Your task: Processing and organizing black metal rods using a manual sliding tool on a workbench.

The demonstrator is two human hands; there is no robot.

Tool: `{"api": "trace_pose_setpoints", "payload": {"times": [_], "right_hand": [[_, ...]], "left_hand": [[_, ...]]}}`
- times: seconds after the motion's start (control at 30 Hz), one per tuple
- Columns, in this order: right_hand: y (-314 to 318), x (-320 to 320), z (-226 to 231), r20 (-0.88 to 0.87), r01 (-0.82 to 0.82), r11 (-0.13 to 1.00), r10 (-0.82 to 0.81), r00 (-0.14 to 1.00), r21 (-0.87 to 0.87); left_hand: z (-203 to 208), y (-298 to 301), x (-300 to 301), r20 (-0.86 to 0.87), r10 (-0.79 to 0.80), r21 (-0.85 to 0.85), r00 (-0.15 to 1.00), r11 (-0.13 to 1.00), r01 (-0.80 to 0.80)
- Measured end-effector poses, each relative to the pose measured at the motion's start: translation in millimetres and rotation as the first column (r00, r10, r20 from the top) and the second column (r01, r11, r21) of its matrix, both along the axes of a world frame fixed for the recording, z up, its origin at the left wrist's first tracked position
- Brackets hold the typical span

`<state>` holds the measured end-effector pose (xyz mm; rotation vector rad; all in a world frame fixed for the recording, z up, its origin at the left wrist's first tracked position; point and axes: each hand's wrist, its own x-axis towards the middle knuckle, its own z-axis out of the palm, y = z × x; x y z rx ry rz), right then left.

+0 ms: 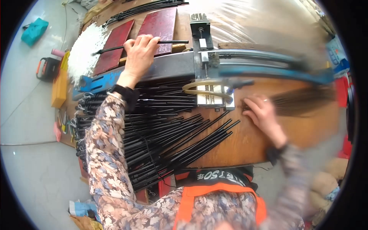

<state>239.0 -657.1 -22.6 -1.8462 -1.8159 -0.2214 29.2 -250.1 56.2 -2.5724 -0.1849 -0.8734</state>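
Black rods (165,132) on wooden table (257,142) — pale floor (30,168).

Bare hands: 2, one left hand (141,50), one right hand (263,114). Single slim black rod (174,41) in the left: 1. Spread pile of slim black rods (172,138): 1, dozens in it, overlapping too much for an exact tally. Separate bundle of black rods (143,11), far edge: 1, number inside unclear. Dark red flat rectangular boards (158,28): 2. Heap of short thin white pieces (86,46): 1, pieces too many to count. Grey-and-blue metal bench machine (168,65): 1. Yellow box-shaped container (58,92): 1. Crumpled teal bundle (35,32): 1. Brown wooden tabletop (283,128): 1
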Motion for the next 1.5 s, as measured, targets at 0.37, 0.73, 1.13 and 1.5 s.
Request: {"api": "trace_pose_setpoints", "payload": {"times": [0.37,0.73,1.13,1.5], "right_hand": [[18,1,7,-0.550,-0.036,0.964,-0.120,0.827,-0.265],[-3,3,35,-0.512,0.034,0.955,-0.188,0.838,-0.296],[-23,-11,13,-0.561,-0.211,0.967,0.095,0.822,-0.145],[-62,-19,15,-0.390,0.043,0.995,-0.003,0.921,0.093]], "left_hand": [[-53,-255,-91,-0.346,0.230,-0.512,0.909,0.766,-0.389],[-48,-235,-127,-0.437,0.312,-0.431,0.843,0.750,-0.501],[-11,-275,-54,-0.367,-0.142,-0.662,0.919,0.734,-0.151],[2,-291,-26,-0.408,-0.241,-0.692,0.881,0.711,-0.126]]}}
